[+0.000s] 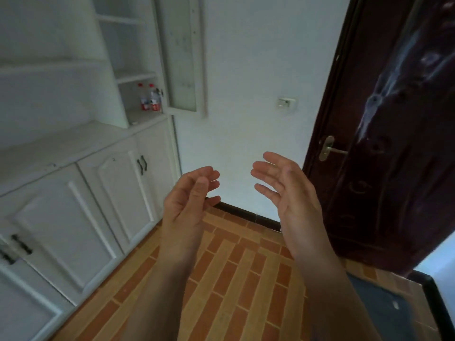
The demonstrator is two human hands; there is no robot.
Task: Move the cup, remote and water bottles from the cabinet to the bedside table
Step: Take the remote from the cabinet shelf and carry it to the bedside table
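The cabinet (73, 193) is on my left, with left hand (189, 200) and right hand (285, 190) up front, both loose, open and holding nothing. Two bottles (150, 98) stand on its shelf, well apart from my hands. Fetch step, I reckon: walk closer, reach up.

empty hands (189, 200) raised, bottles (150, 100) shelved

Cabinet (61, 148) runs along the left side. The two water bottles (150, 98) stand side by side in its lowest shelf nook at the far right end, just beside the open cabinet door (183, 57). Further right on the back wall (246, 70) there's a socket (286, 102), then the room door (394, 143). The left hand (187, 200) and right hand (288, 190) hang mid-room, apart, over the floor (234, 279).
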